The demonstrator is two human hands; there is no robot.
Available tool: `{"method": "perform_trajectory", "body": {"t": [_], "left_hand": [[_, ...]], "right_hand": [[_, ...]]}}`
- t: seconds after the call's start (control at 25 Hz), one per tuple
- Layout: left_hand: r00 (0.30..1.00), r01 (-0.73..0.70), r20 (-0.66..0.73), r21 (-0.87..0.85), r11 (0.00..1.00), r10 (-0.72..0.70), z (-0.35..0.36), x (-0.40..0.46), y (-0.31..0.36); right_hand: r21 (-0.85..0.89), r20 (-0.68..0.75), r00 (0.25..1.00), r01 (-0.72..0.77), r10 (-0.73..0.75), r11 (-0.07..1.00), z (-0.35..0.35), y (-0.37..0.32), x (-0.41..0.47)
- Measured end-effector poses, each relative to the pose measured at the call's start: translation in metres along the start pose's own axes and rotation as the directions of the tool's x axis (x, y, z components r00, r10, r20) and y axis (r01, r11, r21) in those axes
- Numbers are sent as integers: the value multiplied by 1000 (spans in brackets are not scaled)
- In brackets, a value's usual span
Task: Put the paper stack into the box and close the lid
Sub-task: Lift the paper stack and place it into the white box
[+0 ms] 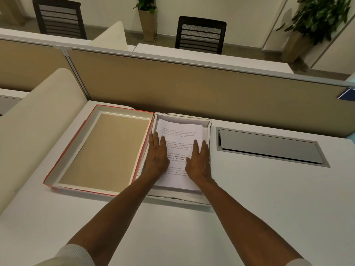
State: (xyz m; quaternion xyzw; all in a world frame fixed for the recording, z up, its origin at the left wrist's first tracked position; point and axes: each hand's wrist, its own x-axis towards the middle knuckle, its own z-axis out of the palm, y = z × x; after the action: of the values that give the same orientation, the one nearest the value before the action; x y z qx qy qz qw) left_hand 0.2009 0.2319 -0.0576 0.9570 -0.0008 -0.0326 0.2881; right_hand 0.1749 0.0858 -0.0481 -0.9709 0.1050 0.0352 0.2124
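Note:
A white printed paper stack [179, 131] lies inside a shallow white box [208, 123] in the middle of the desk. My left hand [156, 156] rests flat on the stack's left side, fingers spread slightly. My right hand [198, 160] lies flat on the stack's right side, beside the box's right wall. Neither hand grips anything. The red-edged lid [104, 150] sits upside down on the desk, touching the box's left wall, its brown inner face up.
A grey cable hatch [269, 145] is set into the desk to the right of the box. A tan partition [192, 87] runs along the desk's far edge. A cream curved divider [32, 120] stands at the left. Chairs and potted plants lie beyond.

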Motion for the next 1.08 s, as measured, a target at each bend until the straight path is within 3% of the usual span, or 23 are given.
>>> {"method": "perform_trajectory", "body": {"t": [0.08, 0.32, 0.48, 0.64, 0.88, 1.0, 1.08], "left_hand": [[996, -65, -49, 116, 991, 71, 3, 0, -1], [979, -122, 192, 248, 961, 75, 11, -30, -14], [977, -108, 202, 225, 968, 62, 10, -32, -14], [985, -131, 138, 205, 970, 103, 9, -47, -7], [965, -168, 235, 196, 966, 120, 8, -71, -18], [975, -186, 151, 148, 971, 163, -6, -76, -17], [988, -149, 47, 26, 988, 148, -19, -84, -22]], "right_hand": [[-70, 7, 996, 85, -85, 994, 3, 5, -7], [-141, 87, 990, 121, -110, 983, 12, 15, -24], [-138, 112, 987, 134, -119, 981, 8, 15, -27], [-116, -21, 988, 152, -156, 982, 5, 16, -45], [-145, -23, 975, 216, -222, 966, 11, 16, -71], [-68, -101, 972, 207, -213, 976, 8, 6, -80], [39, -129, 963, 242, -235, 970, 8, -7, -90]]}}
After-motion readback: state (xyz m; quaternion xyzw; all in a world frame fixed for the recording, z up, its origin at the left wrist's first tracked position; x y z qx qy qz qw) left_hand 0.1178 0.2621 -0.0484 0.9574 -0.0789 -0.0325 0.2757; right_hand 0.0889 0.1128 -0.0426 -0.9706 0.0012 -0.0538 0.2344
